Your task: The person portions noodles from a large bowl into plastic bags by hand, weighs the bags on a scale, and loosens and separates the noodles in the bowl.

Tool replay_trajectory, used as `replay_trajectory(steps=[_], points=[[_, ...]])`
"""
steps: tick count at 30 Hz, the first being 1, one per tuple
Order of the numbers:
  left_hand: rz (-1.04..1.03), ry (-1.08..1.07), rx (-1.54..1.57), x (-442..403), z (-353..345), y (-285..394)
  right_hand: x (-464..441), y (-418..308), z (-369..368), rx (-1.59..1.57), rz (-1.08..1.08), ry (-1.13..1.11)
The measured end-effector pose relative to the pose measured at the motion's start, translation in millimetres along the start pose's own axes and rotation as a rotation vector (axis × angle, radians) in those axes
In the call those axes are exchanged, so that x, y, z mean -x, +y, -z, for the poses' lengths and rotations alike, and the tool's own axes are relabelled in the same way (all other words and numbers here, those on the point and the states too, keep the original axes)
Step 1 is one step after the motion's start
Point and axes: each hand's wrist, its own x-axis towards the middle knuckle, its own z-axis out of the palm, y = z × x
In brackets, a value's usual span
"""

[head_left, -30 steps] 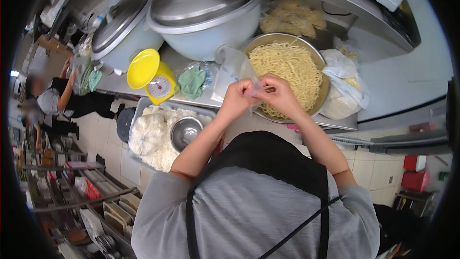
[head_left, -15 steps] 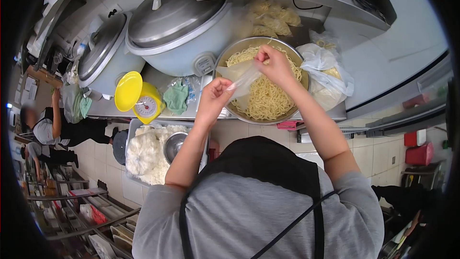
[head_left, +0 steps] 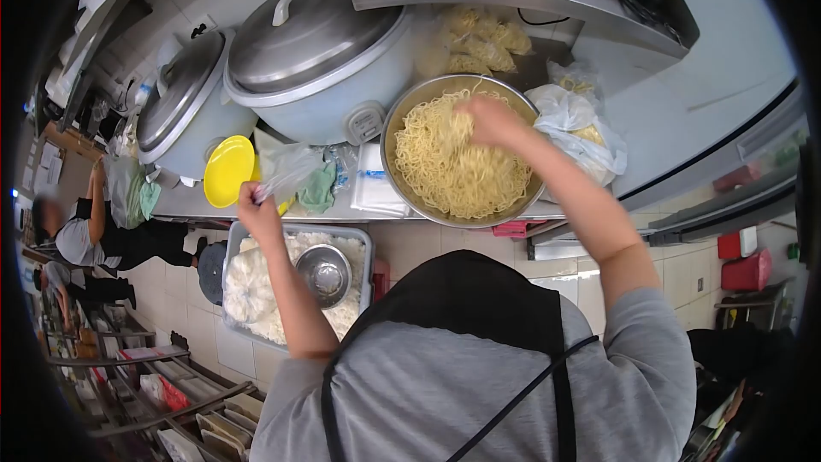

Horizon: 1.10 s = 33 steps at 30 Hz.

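Note:
My left hand (head_left: 260, 212) is closed on the edge of a clear plastic bag (head_left: 292, 168), held in front of the yellow kitchen scale (head_left: 229, 173), whose dial is now covered. My right hand (head_left: 494, 121) is over the big metal bowl (head_left: 390, 173), its fingers closed round a clump of yellow noodles (head_left: 457, 133) that is smeared by motion. More loose noodles (head_left: 479, 180) fill the bowl.
Two large rice cookers (head_left: 316, 51) stand left of the bowl. A green cloth (head_left: 318, 188) and flat plastic bags (head_left: 376, 184) lie on the counter. Bagged noodles (head_left: 487, 38) sit behind. Below is a tub of rice (head_left: 299, 325) with a metal bowl (head_left: 325, 275). Another person (head_left: 81, 231) stands left.
Both hands were on the plastic bag above the noodles. My left hand has carried it left to the scale; my right hand has let go and taken hold of noodles.

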Motion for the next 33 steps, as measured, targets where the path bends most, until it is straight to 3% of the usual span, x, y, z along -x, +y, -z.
replay_trajectory(steps=[5,6,8,11,13,15,17,18,20,22,26,28,29,31,32,33], points=[[0.166,0.039,0.107,-1,20,0,35,-35,146,0.091,0.269,0.442],[0.165,0.049,0.126,-1,20,-2,34,-36,166,0.002,0.223,0.471],[0.163,0.040,0.141,-1,18,-3,43,-47,193,-0.085,0.174,0.499],[0.173,0.026,0.170,1,16,3,54,-66,208,-0.131,0.366,0.655],[0.183,0.016,0.188,-1,18,6,48,-67,215,-0.059,0.289,0.463],[0.183,0.023,0.209,-3,21,6,55,-74,240,-0.091,0.304,0.473],[0.183,0.024,0.229,-4,24,10,61,-76,269,-0.312,0.516,0.542],[0.180,0.027,0.251,-5,25,11,82,-97,280,-0.264,0.316,0.598],[0.193,0.021,0.274,-5,25,11,82,-94,278,-0.266,0.340,0.601],[0.207,0.018,0.296,-4,26,9,55,-88,269,-0.047,0.460,0.547],[0.180,0.013,0.304,-4,25,1,58,-92,266,-0.065,0.328,0.385],[0.182,0.018,0.308,-3,26,-1,53,-91,259,-0.471,0.397,0.562],[0.192,0.015,0.329,-3,26,-1,44,-80,249,-0.470,0.397,0.559],[0.201,0.016,0.351,-3,27,-1,23,-52,227,0.100,0.603,0.592],[0.189,0.006,0.339,-3,27,-1,53,-84,232,0.002,0.460,0.399],[0.177,-0.004,0.328,-4,26,-2,60,-89,238,0.004,0.461,0.399]])
